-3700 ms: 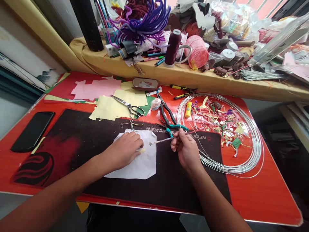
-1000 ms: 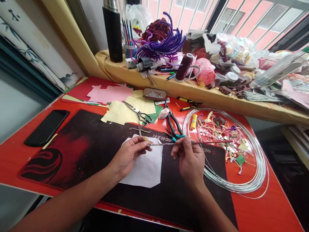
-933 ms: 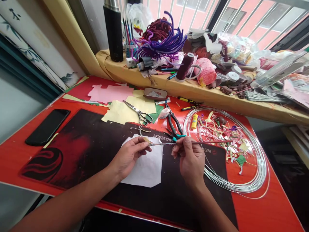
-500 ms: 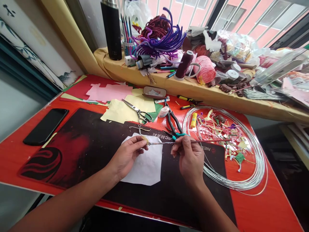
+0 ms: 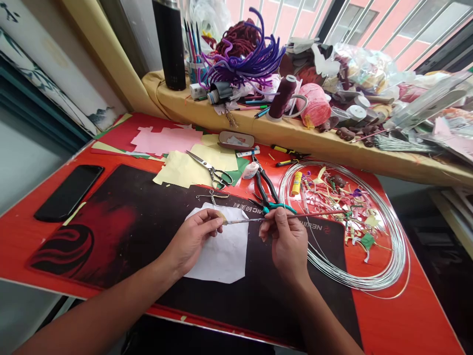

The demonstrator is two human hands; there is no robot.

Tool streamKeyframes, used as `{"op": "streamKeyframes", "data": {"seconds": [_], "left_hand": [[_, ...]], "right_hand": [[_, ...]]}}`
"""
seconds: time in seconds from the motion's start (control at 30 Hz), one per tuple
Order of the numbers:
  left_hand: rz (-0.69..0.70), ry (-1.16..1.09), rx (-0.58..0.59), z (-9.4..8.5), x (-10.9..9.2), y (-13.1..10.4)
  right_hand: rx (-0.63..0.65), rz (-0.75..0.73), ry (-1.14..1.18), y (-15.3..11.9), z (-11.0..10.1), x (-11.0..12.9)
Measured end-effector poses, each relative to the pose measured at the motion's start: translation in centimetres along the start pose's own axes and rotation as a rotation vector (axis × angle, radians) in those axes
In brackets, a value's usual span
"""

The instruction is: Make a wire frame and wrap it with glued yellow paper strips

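Observation:
My right hand is closed in a pinch around a thin paintbrush with a dark red handle. Its tip end points left and meets a small pale yellow paper piece, pinched between the thumb and fingers of my left hand. Much of that piece is hidden by the fingers. Beneath my left hand lies a sheet of white paper on the black desk mat. Just beyond the sheet is a small twisted wire piece.
Scissors rest on yellow paper. Pliers and a small white bottle lie behind my hands. At right, a wire coil surrounds a yellow glue stick and small scraps. A phone lies left; a cluttered ledge runs behind.
My right hand and the paintbrush have shifted slightly left. My left hand keeps its pinch on the paper piece, nearly in place.

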State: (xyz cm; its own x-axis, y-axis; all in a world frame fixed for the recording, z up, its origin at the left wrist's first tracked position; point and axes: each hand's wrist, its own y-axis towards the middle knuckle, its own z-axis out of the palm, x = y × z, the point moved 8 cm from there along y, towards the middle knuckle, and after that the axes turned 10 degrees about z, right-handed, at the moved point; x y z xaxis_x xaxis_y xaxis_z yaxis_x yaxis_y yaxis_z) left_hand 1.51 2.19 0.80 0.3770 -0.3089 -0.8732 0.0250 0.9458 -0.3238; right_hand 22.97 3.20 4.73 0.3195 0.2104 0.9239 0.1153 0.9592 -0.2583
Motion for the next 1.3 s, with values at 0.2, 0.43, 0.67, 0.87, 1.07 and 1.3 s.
{"op": "streamKeyframes", "data": {"seconds": [0.2, 0.43, 0.67, 0.87, 1.07, 1.3], "left_hand": [[0.015, -0.043, -0.071, -0.8, -0.4, 0.1], [0.015, -0.129, -0.007, 0.7, -0.4, 0.1], [0.057, -0.177, 0.016, 2.1, -1.0, -0.1], [0.066, -0.184, 0.012, 2.5, -0.9, -0.1], [0.071, -0.217, 0.002, 2.9, -1.0, -0.2], [0.059, -0.211, 0.027, 3.1, -0.5, -0.3]], "right_hand": [[-0.042, -0.028, -0.021, 0.2, -1.0, 0.0], [0.027, -0.070, -0.118, -0.2, 1.1, 0.8], [0.133, -0.048, -0.212, -0.7, 3.4, -0.1], [0.153, -0.036, -0.315, -0.9, 3.9, -0.3], [0.172, -0.061, -0.351, -0.8, 4.6, -0.7], [0.176, -0.057, -0.362, -0.8, 4.8, -0.4]]}}
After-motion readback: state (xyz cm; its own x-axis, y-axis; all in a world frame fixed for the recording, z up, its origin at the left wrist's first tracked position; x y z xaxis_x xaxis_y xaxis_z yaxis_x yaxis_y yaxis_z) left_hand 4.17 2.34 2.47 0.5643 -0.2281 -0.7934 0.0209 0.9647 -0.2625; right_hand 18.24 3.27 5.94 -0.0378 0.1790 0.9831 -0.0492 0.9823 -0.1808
